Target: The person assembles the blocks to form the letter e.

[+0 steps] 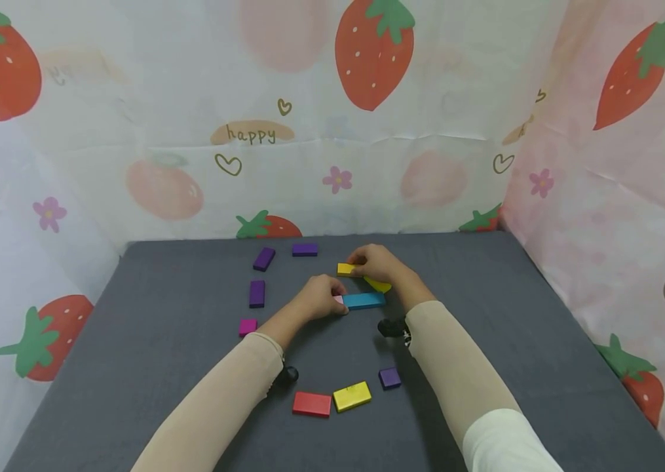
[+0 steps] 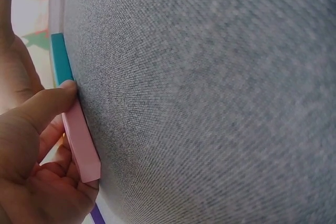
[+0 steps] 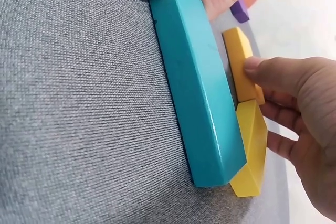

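In the head view my left hand [image 1: 316, 298] pinches a pink block [image 2: 82, 142], thumb at its near side and fingers behind. The pink block lies end to end with a long teal-blue block [image 1: 364, 301] on the cloth; the left thumb reaches their joint. Farther back, my right hand [image 1: 380, 263] holds an orange-yellow block [image 3: 240, 65] between thumb and fingers. A yellow block [image 3: 252, 148] lies at an angle against that block's end, beside the teal block's far side. In the head view, the hands partly cover the pink and orange-yellow blocks.
Purple blocks [image 1: 264, 259] and a magenta block [image 1: 247, 327] stand left of the hands. Nearer lie a red block [image 1: 311, 404], another yellow block [image 1: 352, 396] and a small purple block [image 1: 390, 378]. The grey cloth-covered table [image 1: 155, 328] meets a strawberry-print curtain [image 1: 320, 203].
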A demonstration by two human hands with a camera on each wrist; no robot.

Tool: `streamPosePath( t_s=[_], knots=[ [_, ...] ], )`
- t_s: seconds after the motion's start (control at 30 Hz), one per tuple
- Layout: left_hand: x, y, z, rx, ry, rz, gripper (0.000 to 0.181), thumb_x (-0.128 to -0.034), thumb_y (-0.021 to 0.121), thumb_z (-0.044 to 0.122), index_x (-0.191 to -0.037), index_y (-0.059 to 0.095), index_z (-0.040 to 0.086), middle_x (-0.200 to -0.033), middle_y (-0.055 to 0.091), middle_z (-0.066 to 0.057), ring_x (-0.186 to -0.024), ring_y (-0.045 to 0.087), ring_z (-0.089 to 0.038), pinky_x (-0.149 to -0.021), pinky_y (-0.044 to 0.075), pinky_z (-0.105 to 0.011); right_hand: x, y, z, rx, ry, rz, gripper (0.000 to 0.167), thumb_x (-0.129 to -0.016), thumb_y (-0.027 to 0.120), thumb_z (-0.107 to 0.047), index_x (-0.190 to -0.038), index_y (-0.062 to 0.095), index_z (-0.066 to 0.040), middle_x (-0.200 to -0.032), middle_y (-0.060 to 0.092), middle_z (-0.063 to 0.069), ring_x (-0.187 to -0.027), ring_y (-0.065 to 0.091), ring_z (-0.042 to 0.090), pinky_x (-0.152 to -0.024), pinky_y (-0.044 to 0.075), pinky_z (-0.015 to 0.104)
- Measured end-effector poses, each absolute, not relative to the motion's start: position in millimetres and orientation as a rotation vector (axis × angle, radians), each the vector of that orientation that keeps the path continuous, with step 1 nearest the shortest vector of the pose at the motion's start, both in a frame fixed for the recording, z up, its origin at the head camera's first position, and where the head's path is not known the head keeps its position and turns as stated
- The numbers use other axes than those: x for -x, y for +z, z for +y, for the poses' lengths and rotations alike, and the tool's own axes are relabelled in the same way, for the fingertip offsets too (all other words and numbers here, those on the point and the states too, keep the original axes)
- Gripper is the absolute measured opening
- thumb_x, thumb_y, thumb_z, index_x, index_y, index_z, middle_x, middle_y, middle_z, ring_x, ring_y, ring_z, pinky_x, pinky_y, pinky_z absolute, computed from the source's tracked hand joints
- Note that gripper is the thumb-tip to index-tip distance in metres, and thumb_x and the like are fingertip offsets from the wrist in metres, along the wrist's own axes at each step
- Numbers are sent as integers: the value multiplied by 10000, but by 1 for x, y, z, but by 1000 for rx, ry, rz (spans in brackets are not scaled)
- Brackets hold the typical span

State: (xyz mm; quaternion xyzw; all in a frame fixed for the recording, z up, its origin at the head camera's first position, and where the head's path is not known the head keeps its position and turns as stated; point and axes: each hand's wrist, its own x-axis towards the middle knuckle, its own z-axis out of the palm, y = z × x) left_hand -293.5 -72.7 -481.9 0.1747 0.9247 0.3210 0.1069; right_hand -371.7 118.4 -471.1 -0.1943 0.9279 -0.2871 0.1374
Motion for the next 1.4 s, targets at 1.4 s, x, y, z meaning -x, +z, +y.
streamPosePath(
  t_s=[1.4],
  knots=[
    [295, -482, -73, -484, 928, 2708, 249, -844, 858, 199, -1052, 764, 100, -1013, 715, -20, -878, 601, -153, -822, 531, -330, 362, -467, 125, 551, -882, 2741, 401, -1003, 679, -232, -1366, 640, -67, -1371, 633, 116, -1267, 585, 296, -1046, 498, 460]
  ],
)
